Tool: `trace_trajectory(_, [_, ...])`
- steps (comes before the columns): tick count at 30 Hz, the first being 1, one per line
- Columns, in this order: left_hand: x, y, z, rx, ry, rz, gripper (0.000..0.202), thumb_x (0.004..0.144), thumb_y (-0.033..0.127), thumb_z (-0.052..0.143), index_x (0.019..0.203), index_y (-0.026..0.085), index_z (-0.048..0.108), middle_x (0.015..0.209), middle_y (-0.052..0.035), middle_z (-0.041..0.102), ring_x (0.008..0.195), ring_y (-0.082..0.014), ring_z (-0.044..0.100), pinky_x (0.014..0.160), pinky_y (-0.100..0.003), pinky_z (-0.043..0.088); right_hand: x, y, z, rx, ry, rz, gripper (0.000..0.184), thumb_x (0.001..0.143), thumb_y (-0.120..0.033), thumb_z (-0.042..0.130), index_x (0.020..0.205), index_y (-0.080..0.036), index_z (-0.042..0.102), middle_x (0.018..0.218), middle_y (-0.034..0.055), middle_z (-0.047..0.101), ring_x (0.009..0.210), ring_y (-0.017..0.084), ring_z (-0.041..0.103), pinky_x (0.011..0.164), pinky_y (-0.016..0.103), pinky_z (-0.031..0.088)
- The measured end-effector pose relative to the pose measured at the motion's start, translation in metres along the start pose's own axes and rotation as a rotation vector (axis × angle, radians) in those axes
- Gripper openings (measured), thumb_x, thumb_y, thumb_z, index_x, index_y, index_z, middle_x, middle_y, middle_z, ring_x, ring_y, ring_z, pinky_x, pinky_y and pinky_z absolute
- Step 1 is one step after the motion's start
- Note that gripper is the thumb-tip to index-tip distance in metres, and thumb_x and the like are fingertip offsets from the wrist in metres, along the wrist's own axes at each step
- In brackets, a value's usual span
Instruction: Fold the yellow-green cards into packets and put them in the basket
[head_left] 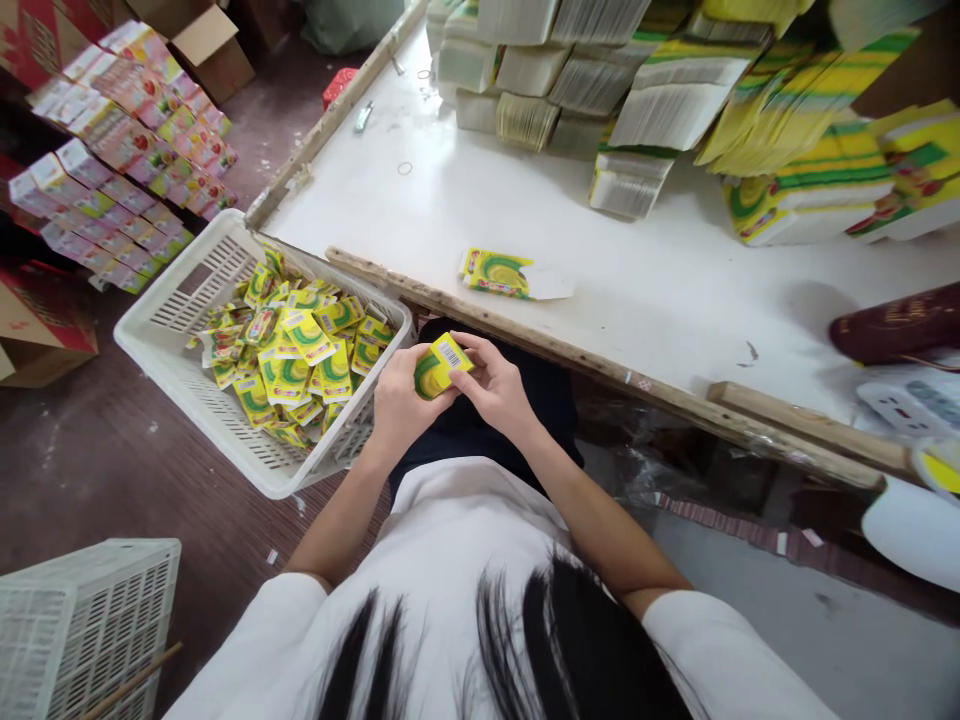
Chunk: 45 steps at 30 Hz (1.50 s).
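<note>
A small yellow and green carton [441, 366] with a barcode on top is held over my lap between both hands. My left hand [401, 400] grips its left side with curled fingers. My right hand [495, 385] pinches its right side and top flap. To the left stands a white plastic basket [180, 345] holding several folded yellow and green cartons [296, 350]. One flat unfolded carton [501, 273] lies on the white table [645, 290] just beyond my hands.
Stacks of flat carton blanks [675, 100] crowd the back of the table. Pink and green boxes [127, 150] pile up on the floor at far left. An upturned white crate [82, 620] sits at lower left. A dark red roll [896, 325] lies at right.
</note>
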<state>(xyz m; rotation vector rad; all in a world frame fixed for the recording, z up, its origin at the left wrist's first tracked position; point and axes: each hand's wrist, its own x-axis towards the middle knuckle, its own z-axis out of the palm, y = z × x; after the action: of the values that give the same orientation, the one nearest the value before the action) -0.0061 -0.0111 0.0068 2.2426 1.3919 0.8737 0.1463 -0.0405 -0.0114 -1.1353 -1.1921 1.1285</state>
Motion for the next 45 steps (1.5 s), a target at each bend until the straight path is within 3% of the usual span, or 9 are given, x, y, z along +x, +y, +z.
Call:
trace_trajectory(4, [0.007,-0.028,-0.018,0.043,0.037,-0.045,0.059,0.072,0.045,0.08,0.121,0.02,0.057,0.112,-0.0087,0.067,0.104,-0.0255,0.066,0.093,-0.04,0.052,0.018,-0.006,-0.016,-0.155,-0.024,-0.06,0.048,0.09,-0.045,0.062,0.133,-0.023,0.057,0.108,0.0083,0.072,0.091,0.023,0.072,0.087,0.04,0.06])
trace_trajectory(9, [0.019,-0.091,-0.076,0.352,0.49,-0.297,0.099,0.061,0.047,0.087,0.141,0.014,0.039,0.146,-0.0228,0.045,0.139,-0.0408,0.04,0.117,-0.061,0.028,0.078,0.005,-0.083,-0.659,0.354,-0.125,0.045,0.088,-0.042,0.065,0.127,-0.02,0.06,0.116,0.0131,0.07,0.107,0.03,0.066,0.099,0.052,0.051])
trace_trajectory(14, [0.012,-0.091,-0.066,0.198,0.324,-0.194,0.071,0.076,0.044,0.077,0.135,0.017,0.048,0.138,-0.018,0.053,0.135,-0.0332,0.047,0.115,-0.054,0.034,0.116,0.033,-0.109,-1.0,0.287,0.097,0.034,0.084,-0.028,0.066,0.115,-0.014,0.063,0.109,0.0184,0.068,0.107,0.036,0.06,0.096,0.058,0.047])
trace_trajectory(19, [0.005,-0.053,-0.016,-0.169,0.097,-0.189,0.045,0.084,0.04,0.07,0.122,0.021,0.06,0.128,-0.011,0.063,0.124,-0.0252,0.058,0.103,-0.043,0.049,0.108,0.031,-0.1,-0.919,0.354,0.062,0.042,0.077,-0.019,0.071,0.116,-0.016,0.056,0.106,0.0127,0.064,0.102,0.031,0.06,0.093,0.053,0.049])
trace_trajectory(24, [0.009,-0.026,0.017,-0.831,-0.122,-0.281,0.071,0.069,0.048,0.083,0.13,0.025,0.056,0.132,-0.0112,0.063,0.128,-0.0282,0.058,0.1,-0.042,0.053,0.066,0.004,-0.056,-0.458,0.281,-0.081,0.051,0.076,-0.027,0.075,0.118,-0.023,0.048,0.088,-0.001,0.059,0.079,0.019,0.061,0.075,0.037,0.054])
trace_trajectory(30, [0.027,0.008,0.029,-1.406,0.099,-0.519,0.054,0.079,0.071,0.06,0.098,0.021,0.064,0.099,-0.0068,0.07,0.106,-0.0244,0.067,0.092,-0.038,0.055,0.012,-0.007,0.013,-0.005,-0.113,-0.064,0.044,0.081,-0.032,0.074,0.114,-0.026,0.047,0.088,-0.0016,0.061,0.076,0.014,0.063,0.071,0.03,0.054])
trace_trajectory(35, [0.029,0.021,0.021,-1.456,0.358,-0.637,0.055,0.074,0.075,0.062,0.078,0.021,0.054,0.069,0.0015,0.052,0.063,-0.0111,0.056,0.065,-0.025,0.052,0.004,-0.002,0.026,0.142,-0.167,-0.014,0.044,0.082,-0.035,0.074,0.117,-0.025,0.05,0.092,-0.0001,0.063,0.081,0.014,0.062,0.076,0.029,0.052])
trace_trajectory(41, [0.013,0.016,0.026,-1.261,0.218,-0.489,0.061,0.068,0.074,0.069,0.096,0.021,0.061,0.089,-0.0034,0.064,0.086,-0.0171,0.064,0.077,-0.03,0.053,0.008,-0.011,0.011,0.249,-0.109,0.105,0.056,0.067,-0.04,0.088,0.107,-0.024,0.053,0.076,-0.006,0.056,0.067,0.011,0.055,0.064,0.025,0.046])
trace_trajectory(45, [0.014,0.013,0.022,-1.115,0.271,-0.464,0.045,0.067,0.054,0.079,0.092,0.021,0.06,0.082,0.0009,0.062,0.071,-0.0106,0.059,0.067,-0.024,0.049,0.002,-0.014,0.013,0.251,-0.153,0.085,0.052,0.07,-0.042,0.085,0.107,-0.024,0.053,0.081,-0.004,0.06,0.072,0.012,0.057,0.068,0.026,0.049])
